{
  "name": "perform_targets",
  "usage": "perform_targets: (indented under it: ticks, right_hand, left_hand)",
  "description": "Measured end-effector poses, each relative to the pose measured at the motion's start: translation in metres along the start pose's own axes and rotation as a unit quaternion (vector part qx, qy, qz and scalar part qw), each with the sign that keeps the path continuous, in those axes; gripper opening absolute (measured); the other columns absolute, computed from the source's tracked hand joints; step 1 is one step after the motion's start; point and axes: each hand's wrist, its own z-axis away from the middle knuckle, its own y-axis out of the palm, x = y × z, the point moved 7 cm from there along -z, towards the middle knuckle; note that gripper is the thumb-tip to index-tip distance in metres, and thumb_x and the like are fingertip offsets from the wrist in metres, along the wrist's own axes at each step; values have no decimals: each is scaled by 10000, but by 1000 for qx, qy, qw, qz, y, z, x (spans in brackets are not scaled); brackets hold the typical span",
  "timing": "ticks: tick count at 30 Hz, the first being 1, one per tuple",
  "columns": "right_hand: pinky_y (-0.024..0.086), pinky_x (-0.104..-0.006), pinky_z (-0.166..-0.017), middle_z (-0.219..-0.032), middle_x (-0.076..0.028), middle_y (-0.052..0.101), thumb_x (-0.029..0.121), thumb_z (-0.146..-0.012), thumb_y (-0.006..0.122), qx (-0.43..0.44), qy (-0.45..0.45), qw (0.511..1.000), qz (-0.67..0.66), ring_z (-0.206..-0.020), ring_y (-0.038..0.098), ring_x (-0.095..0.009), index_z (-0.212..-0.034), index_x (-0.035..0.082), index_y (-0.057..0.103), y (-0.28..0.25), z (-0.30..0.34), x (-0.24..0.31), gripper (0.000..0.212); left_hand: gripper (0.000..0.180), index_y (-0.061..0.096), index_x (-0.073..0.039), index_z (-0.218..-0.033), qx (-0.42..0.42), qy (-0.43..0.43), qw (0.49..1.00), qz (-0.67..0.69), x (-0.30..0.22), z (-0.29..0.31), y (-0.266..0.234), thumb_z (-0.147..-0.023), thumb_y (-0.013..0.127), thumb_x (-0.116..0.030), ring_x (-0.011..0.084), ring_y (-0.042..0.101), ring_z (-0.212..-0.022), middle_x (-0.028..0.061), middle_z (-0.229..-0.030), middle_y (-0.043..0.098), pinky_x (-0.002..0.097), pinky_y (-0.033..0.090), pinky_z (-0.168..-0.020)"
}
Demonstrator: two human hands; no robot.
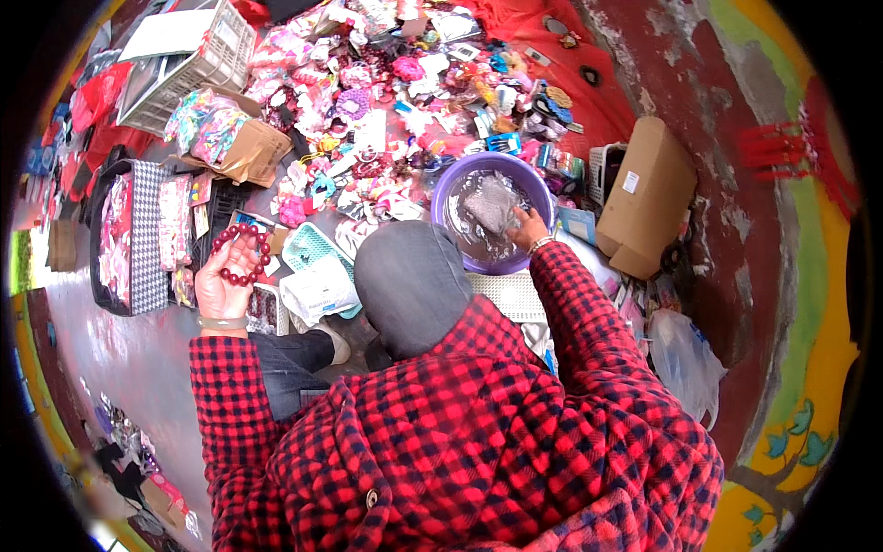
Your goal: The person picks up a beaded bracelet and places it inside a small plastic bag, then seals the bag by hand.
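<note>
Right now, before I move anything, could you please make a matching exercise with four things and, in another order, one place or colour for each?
Column one:
1. beads
2. basin
3. right hand
4. sleeves

Column two:
A. red and dark checks
B. in the left hand
C. plain purple
D. reaching over the basin's rim

Pairs: 1-B, 2-C, 3-D, 4-A

Left grip [223, 292]: left of frame, palm showing, fingers partly bent in a hold
Left forearm [219, 391]: nearly upright below it
Right grip [528, 229]: right of upper centre, fingers pointing up-left
Right forearm [581, 299]: slanting up-left
</note>
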Motion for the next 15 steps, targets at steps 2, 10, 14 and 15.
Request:
perform_targets:
  ticks: [2,10,14,15]
  right_hand:
    - [292,-502,-1004,-1442,-105,147,406,-740,631,58,30,995,75,-1311,153,-384,-1355,267,282,8,-6,24,720]
    - [290,-553,-990,-1471,-64,32,290,-746,635,120,62,983,122,-1345,43,-350,-1376,345,189,-5,-21,76,774]
    - [355,-494,-964,-1367,-138,307,152,-797,541,114,59,988,90,-1254,311,-354,-1342,259,305,15,-22,66,604]
    - [371,-477,-953,-1306,-156,392,151,-803,530,117,96,988,41,-1210,380,-348,-1319,220,356,37,-41,44,549]
  left_hand:
    - [299,490,38,-1122,-11,-3,1000,-2,1,-2,-7,-860,475,-106,258,531,-1018,159,-1071,558,348,450,-845]
    - [310,479,32,-1141,-95,-4,995,-20,4,-1,-21,-865,475,-109,250,524,-1026,154,-1082,551,349,442,-860]
    - [295,491,25,-1125,-90,-23,995,-33,6,-2,-20,-863,480,-108,246,542,-996,151,-1061,564,353,442,-861]
    - [292,492,23,-1123,-81,-21,996,-33,7,-5,-19,-864,480,-111,245,543,-993,149,-1058,566,355,442,-861]
